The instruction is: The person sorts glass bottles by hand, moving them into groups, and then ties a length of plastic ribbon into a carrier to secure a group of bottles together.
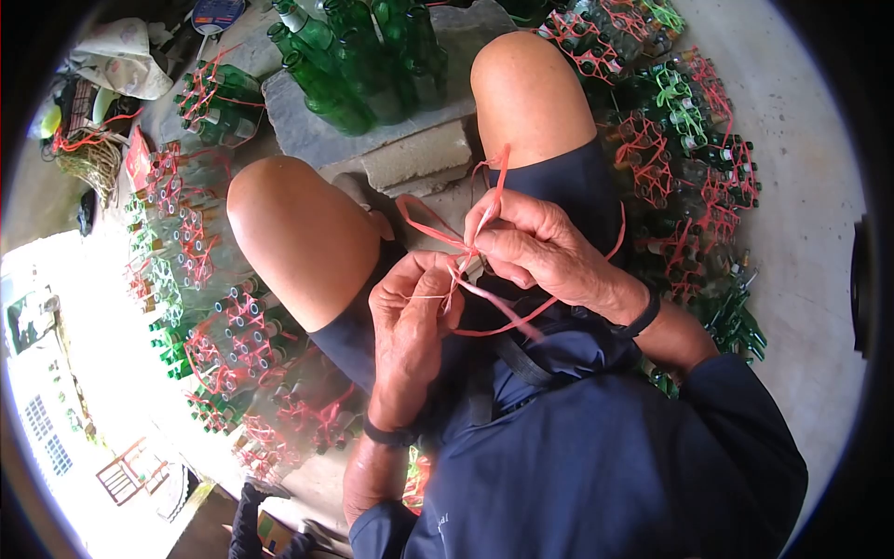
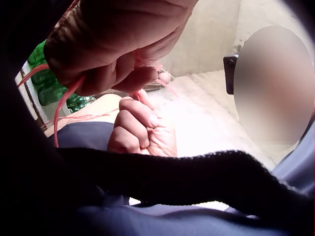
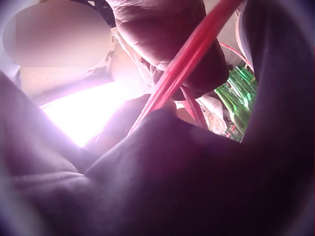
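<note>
String (image 1: 466, 256) of red plastic, a single tangle of several strands, ran between two hands held over the lap, just on the near side of the one stone slab (image 1: 298, 130). The left hand (image 1: 410, 317) had its fingers curled round the strands. The right hand (image 1: 535, 247) pinched them at a crossing where a knot seemed half formed, with loops and loose ends hanging free. By that look, the tie was begun but not drawn tight. On the slab stood one cluster of green bottles (image 1: 358, 65), perhaps eight, with no binding on them. To both sides of the slab lay bound bundles (image 1: 219, 317) of bottles, most netted in red and a few in green. There were well over a dozen, too crowded to count exactly.
</note>
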A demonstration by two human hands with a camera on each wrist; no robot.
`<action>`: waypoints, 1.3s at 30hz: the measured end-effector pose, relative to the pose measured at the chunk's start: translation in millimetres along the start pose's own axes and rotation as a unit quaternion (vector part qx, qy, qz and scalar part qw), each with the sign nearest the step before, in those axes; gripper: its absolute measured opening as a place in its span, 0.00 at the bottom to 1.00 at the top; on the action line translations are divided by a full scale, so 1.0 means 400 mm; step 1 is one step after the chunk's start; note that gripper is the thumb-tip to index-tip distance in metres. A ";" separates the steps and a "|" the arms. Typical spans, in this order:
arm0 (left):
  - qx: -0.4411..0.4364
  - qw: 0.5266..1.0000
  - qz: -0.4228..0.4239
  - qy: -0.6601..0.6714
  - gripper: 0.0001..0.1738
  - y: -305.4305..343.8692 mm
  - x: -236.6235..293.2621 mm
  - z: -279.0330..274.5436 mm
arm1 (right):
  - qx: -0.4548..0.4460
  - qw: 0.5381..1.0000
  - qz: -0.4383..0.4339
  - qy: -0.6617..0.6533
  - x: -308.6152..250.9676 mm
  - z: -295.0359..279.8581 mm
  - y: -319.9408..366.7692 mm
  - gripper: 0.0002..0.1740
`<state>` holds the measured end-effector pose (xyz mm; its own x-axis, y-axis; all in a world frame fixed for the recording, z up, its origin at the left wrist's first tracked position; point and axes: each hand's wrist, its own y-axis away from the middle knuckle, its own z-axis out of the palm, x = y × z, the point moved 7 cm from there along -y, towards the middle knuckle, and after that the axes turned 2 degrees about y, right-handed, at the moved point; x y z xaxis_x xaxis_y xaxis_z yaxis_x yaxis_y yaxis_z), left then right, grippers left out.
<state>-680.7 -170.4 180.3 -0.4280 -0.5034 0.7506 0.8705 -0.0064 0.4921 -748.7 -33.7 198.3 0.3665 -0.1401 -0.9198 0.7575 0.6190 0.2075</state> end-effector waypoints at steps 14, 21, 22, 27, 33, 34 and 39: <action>0.017 0.976 0.139 -0.166 0.14 0.024 0.059 0.020 | -0.012 1.000 -0.004 0.019 0.000 -0.003 0.003 0.06; 0.032 0.968 0.161 -0.190 0.10 0.024 0.058 0.015 | -0.006 0.999 -0.016 0.036 -0.008 0.002 0.007 0.06; 0.031 0.975 0.154 -0.156 0.09 0.022 0.055 0.016 | -0.005 0.999 -0.023 0.043 -0.010 0.002 0.006 0.06; 0.016 0.997 0.058 -0.039 0.12 0.017 0.030 0.001 | 0.002 0.997 -0.048 0.061 -0.015 0.000 0.007 0.05; 0.031 1.000 0.002 0.001 0.10 0.013 0.016 0.000 | 0.015 0.990 -0.098 0.097 -0.030 0.004 0.009 0.04; 0.031 1.000 0.002 0.002 0.10 0.011 0.016 0.000 | 0.021 0.989 -0.106 0.104 -0.029 0.003 0.010 0.04; 0.026 0.996 -0.061 0.059 0.11 0.001 -0.016 0.002 | 0.012 0.988 -0.114 0.108 -0.030 0.003 0.011 0.04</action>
<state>-677.7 -166.7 176.1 -0.4957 -0.6002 0.6278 0.7984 -0.0304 0.6013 -748.8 -30.2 210.6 0.0636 -0.1030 -0.9926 0.8205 0.5716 -0.0067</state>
